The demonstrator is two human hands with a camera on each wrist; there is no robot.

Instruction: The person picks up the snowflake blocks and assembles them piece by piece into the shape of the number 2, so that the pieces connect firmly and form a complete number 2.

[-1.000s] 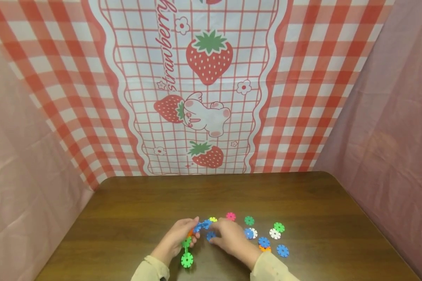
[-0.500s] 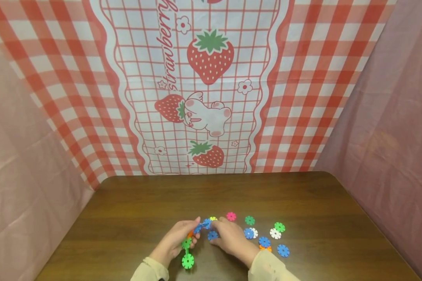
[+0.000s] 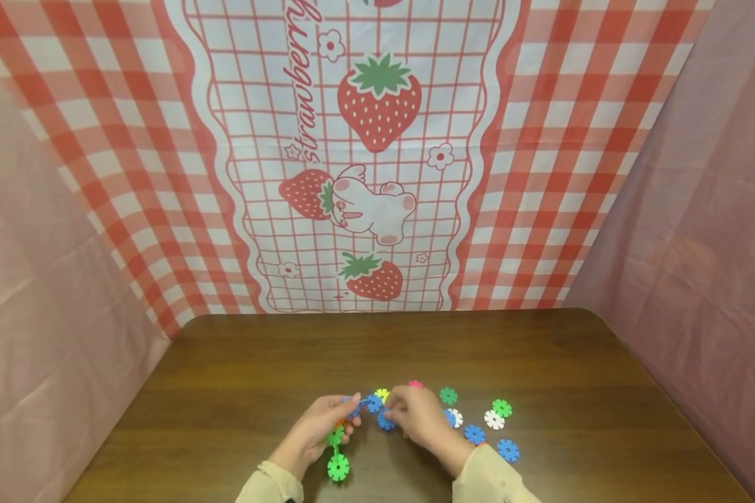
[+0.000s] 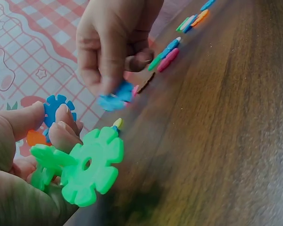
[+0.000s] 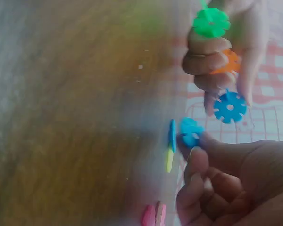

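My left hand [image 3: 324, 423] grips a chain of slotted plastic snowflake discs. Two bright green discs [image 4: 93, 165] hang toward the wearer, an orange disc [image 5: 228, 61] is partly hidden by the fingers, and a blue disc [image 5: 230, 107] juts out past the thumb. Just right of it, my right hand [image 3: 423, 419] pinches a single blue disc [image 4: 116, 96] between thumb and forefinger. In the right wrist view, this pinched disc is close to the chain's blue end, with a visible gap between them.
On the brown table [image 3: 258, 356] lie a yellow disc [image 5: 169, 161] and a blue one [image 5: 173, 135] beyond the hands. Several loose discs spread to the right, including dark green [image 3: 449, 395], white [image 3: 494, 419] and blue [image 3: 508, 450]. A strawberry-print cloth [image 3: 377, 209] hangs behind.
My right hand has shifted slightly right and away from the wearer, its fingertips drawn together on the blue disc; it now partly covers the pink disc. The left hand stays nearly still.
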